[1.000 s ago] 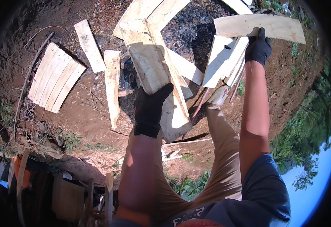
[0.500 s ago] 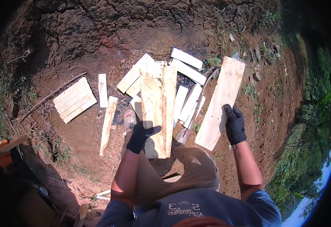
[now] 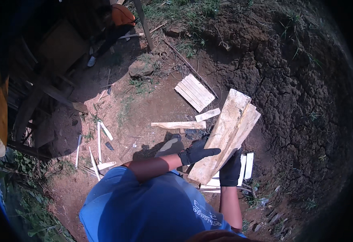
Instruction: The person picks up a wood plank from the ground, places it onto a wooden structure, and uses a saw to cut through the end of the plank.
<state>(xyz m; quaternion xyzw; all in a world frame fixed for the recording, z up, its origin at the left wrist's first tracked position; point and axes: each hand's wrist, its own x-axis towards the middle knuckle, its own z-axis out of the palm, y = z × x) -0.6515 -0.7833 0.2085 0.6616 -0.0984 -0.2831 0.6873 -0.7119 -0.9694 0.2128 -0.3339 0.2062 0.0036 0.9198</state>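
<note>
A stack of rough pale wooden boards [image 3: 221, 132] slants across the front of me, its far end spread like a fan. My left hand [image 3: 197, 154], in a black glove, is closed on the stack's left edge with the thumb lying over the top board. On the right edge, my gloved right hand [image 3: 230, 171] grips the boards lower down; part of its fingers is hidden beside the wood. Several white-looking boards [image 3: 247, 166] lie on the ground beyond and below my right hand, partly covered by the stack and my hands.
Ahead on the dirt lie a slatted wooden panel [image 3: 195, 92], a short board [image 3: 207, 115] and a wavy-edged strip [image 3: 178, 125]. Thin offcuts [image 3: 99, 141] are scattered to the left. A person in orange [image 3: 122, 16] is near a post [image 3: 143, 24]. A cracked earth bank [image 3: 297, 88] rises at right.
My view and body have turned left. The board in my right hand has come against the boards in my left, and both hands now hold them together as one stack.
</note>
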